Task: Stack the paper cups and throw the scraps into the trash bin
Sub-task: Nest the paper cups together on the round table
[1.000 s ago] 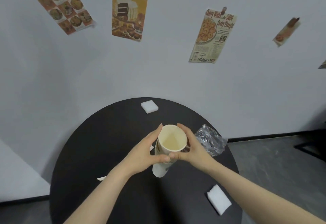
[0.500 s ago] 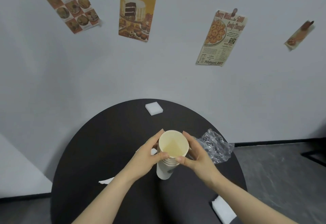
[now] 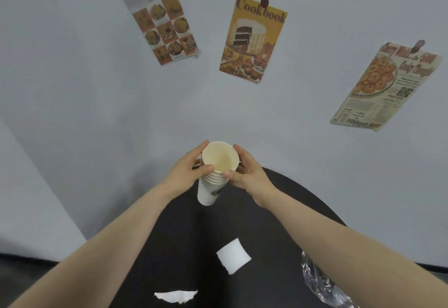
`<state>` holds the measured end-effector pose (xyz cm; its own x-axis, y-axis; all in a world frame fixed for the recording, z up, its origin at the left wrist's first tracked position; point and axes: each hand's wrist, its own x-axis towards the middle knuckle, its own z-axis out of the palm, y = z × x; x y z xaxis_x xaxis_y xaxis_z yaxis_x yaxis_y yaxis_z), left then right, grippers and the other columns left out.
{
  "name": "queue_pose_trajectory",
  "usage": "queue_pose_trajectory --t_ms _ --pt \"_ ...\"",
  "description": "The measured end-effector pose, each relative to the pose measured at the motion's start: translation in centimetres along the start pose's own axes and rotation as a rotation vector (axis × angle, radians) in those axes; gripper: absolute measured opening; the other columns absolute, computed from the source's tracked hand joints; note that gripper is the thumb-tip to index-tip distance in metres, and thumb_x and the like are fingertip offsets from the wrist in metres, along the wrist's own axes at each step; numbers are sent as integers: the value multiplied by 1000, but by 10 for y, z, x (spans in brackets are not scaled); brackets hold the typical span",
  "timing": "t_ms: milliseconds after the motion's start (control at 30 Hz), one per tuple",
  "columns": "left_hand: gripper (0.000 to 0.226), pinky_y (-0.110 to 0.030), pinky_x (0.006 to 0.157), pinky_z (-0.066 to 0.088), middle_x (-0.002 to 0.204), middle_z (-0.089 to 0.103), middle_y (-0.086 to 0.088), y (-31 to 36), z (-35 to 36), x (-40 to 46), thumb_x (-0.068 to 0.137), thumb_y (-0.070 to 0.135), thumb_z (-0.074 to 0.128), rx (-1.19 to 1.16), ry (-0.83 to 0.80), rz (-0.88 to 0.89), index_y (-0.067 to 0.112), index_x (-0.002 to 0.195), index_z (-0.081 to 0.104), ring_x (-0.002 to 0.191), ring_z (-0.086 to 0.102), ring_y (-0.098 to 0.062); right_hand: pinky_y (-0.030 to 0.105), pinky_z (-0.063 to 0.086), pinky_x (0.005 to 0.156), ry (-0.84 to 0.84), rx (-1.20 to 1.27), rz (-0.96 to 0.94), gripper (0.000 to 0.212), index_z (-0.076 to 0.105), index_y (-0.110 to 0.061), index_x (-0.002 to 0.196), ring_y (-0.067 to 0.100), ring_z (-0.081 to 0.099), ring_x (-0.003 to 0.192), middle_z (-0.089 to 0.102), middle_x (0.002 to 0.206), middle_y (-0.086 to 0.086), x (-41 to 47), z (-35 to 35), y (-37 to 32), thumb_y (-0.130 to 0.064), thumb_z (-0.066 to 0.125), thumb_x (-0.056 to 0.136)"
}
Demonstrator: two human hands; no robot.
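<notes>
A stack of several white paper cups is held upright above the far part of the round black table, the top cup's cream inside facing me. My left hand grips the stack's upper rims from the left, thumb in front. From the right, my right hand grips the same rims. Scraps lie on the table nearer me: a white foam square, a torn white paper piece and crumpled clear plastic. No trash bin is in view.
A grey wall stands right behind the table, with pinned food posters, among them a Cookbook sheet. Dark floor shows at the lower left beyond the table edge.
Both hands have carried the cup stack up and away toward the table's far edge. The view has shifted, so the foam square and plastic now lie nearer than the hands.
</notes>
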<state>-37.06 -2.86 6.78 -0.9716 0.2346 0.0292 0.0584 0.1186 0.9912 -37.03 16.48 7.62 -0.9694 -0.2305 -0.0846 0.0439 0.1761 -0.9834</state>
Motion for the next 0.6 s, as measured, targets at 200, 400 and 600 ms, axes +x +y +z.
queue_pose_trajectory --t_ms 200,400,600 --pt "68 -36 107 38 137 49 3 -47 -12 16 90 10 61 -81 69 -123 21 148 26 127 47 -14 26 51 81 -103 -29 98 77 28 -23 147 15 51 125 46 140 -7 50 11 34 -10 71 85" --pt "66 -18 84 44 135 51 0 -55 -19 28 92 18 59 -76 89 -159 27 148 25 119 49 -10 37 51 94 -131 -11 115 80 30 -25 147 18 49 129 48 141 -6 70 16 42 -21 75 80" --pt "71 -23 95 38 139 51 -1 -51 -16 24 90 20 62 -11 66 -154 30 149 22 123 48 -9 37 42 106 -100 -49 121 84 23 -25 150 13 43 130 43 135 -11 60 13 37 -11 72 83"
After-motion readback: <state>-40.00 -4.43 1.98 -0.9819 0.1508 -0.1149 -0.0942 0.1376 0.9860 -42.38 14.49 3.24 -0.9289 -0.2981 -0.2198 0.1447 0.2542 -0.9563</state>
